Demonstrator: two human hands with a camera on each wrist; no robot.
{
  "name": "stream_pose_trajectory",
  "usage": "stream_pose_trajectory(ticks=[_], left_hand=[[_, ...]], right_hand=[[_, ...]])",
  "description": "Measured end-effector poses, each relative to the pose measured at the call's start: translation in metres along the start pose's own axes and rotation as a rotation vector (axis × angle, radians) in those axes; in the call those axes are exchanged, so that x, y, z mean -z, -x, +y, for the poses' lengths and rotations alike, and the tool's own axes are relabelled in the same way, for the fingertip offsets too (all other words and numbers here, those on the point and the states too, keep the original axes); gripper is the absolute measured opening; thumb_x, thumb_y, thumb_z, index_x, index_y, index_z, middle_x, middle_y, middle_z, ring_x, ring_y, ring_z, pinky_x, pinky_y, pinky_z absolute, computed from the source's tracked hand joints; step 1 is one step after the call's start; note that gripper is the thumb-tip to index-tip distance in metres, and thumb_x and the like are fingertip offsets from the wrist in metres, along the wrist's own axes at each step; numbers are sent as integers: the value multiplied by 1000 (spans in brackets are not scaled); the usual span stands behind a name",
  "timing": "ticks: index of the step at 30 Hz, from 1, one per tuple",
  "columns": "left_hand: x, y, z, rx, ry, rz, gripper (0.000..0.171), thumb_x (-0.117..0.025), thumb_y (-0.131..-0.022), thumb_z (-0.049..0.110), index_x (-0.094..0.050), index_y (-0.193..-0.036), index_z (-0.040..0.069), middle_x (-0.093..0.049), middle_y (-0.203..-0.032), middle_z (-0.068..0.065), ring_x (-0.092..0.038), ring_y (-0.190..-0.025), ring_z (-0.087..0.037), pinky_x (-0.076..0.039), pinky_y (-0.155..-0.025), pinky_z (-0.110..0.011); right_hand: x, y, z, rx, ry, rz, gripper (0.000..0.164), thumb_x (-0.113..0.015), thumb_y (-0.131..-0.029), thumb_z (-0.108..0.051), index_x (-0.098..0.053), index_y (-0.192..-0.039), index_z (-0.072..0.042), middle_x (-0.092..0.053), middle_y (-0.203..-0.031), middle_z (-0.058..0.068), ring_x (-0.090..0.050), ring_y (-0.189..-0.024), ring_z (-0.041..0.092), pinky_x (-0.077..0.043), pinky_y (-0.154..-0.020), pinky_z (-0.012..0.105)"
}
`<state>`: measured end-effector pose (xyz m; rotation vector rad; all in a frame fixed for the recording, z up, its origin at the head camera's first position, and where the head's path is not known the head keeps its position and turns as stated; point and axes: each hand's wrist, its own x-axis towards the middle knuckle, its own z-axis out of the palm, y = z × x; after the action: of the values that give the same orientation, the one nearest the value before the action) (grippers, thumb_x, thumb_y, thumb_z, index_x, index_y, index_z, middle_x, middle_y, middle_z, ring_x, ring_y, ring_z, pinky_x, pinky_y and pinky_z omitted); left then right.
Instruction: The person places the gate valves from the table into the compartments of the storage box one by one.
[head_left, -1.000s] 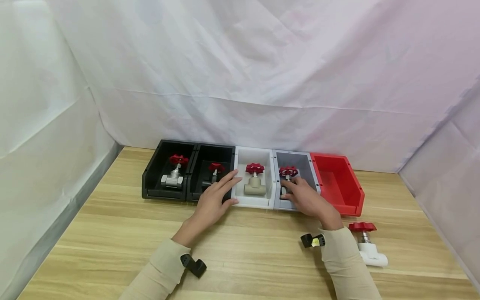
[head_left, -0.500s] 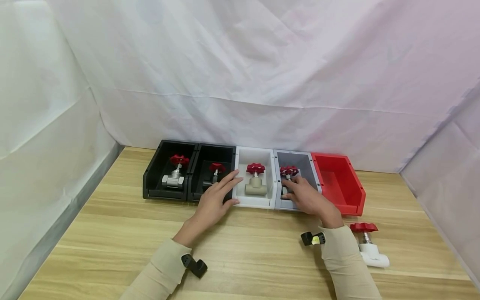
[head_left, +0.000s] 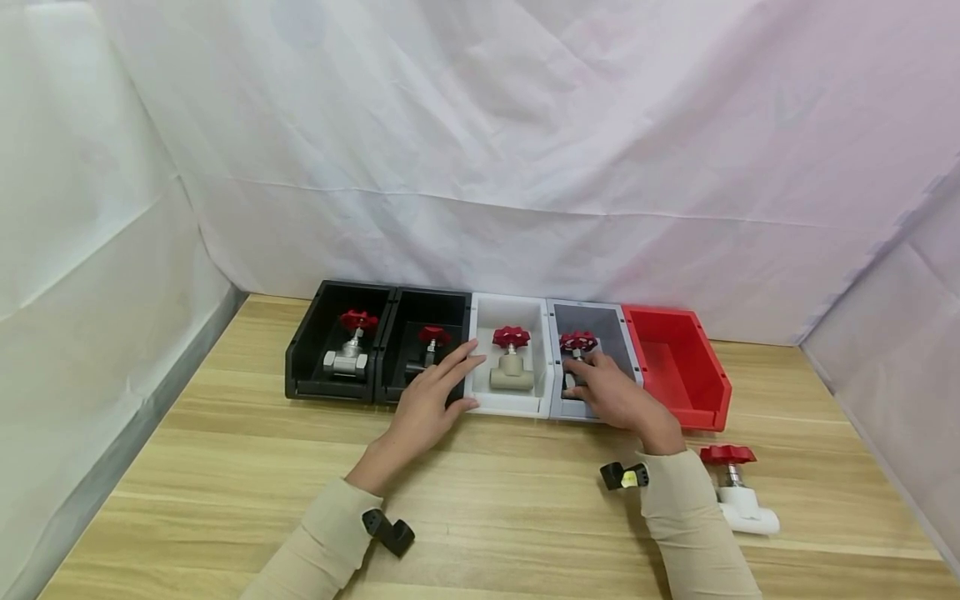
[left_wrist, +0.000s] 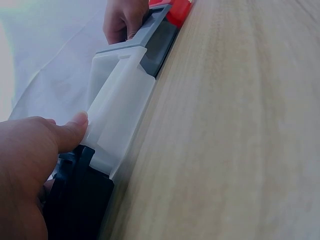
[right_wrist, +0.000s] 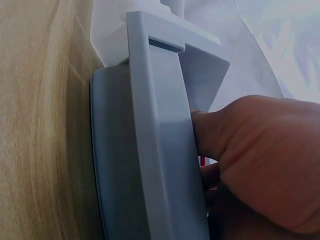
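My right hand (head_left: 618, 398) reaches into the grey bin (head_left: 611, 321), fingers curled at the body of a metal gate valve with a red handwheel (head_left: 578, 342); the hand hides part of the valve. The right wrist view shows the grey bin's front lip (right_wrist: 172, 130), with the fingertips hidden behind it. My left hand (head_left: 426, 407) rests over the border between the second black bin (head_left: 420, 300) and the white bin (head_left: 510, 408), fingers spread and fairly straight. In the left wrist view its thumb (left_wrist: 72, 132) lies against the white bin's edge. A beige valve (head_left: 512, 371) stands in the white bin.
A silver valve (head_left: 347, 360) sits in the far-left black bin (head_left: 300, 367), and a dark valve (head_left: 432, 337) in the second. A red bin (head_left: 682, 350) closes the row on the right. On the table lies a white valve (head_left: 742, 504), close to my right sleeve. White cloth (head_left: 480, 150) hangs behind.
The bins and table shift very slightly in the head view between the first two frames. Both hands keep their places and poses.
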<state>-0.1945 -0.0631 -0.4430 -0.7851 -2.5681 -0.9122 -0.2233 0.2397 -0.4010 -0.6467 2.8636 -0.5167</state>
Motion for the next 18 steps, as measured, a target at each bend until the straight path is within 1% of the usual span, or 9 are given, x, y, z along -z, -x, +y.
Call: stream_pose_trajectory(ticks=[3, 7, 14, 18], left_hand=[[0, 0, 0, -9, 0, 6, 65, -73, -85, 23, -44, -144, 22, -27, -155, 6, -41, -131, -19, -33, -102, -57], [0, 0, 0, -21, 0, 16, 65, -73, -85, 23, -45, -144, 21, -28, -155, 5, -42, -131, -20, -34, -101, -57], [0, 0, 1, -16, -3, 13, 65, -73, -86, 23, -44, -144, 22, -27, -155, 7, -42, -131, -18, -33, -102, -56], [-1, 1, 0, -14, -5, 16, 65, -73, -85, 23, -44, -144, 22, -27, -155, 6, -42, -131, -19, -33, -102, -57]], right_hand=[[0, 0, 0, 0, 12, -1, 54, -66, -91, -20, -48, -140, -5, -48, -112, 19, -46, -101, 29, -51, -79, 40], [2, -1, -1, -16, 14, -9, 54, -66, -91, -21, -48, -140, -6, -49, -114, 18, -46, -102, 29, -51, -81, 41], [2, -1, -2, -47, -12, -14, 55, -68, -90, -23, -49, -139, -6, -49, -118, 19, -46, -105, 30, -52, -82, 41], [2, -2, -2, -30, -22, 5, 53, -69, -89, -23, -52, -137, -4, -50, -119, 20, -48, -105, 31, -51, -84, 44]])
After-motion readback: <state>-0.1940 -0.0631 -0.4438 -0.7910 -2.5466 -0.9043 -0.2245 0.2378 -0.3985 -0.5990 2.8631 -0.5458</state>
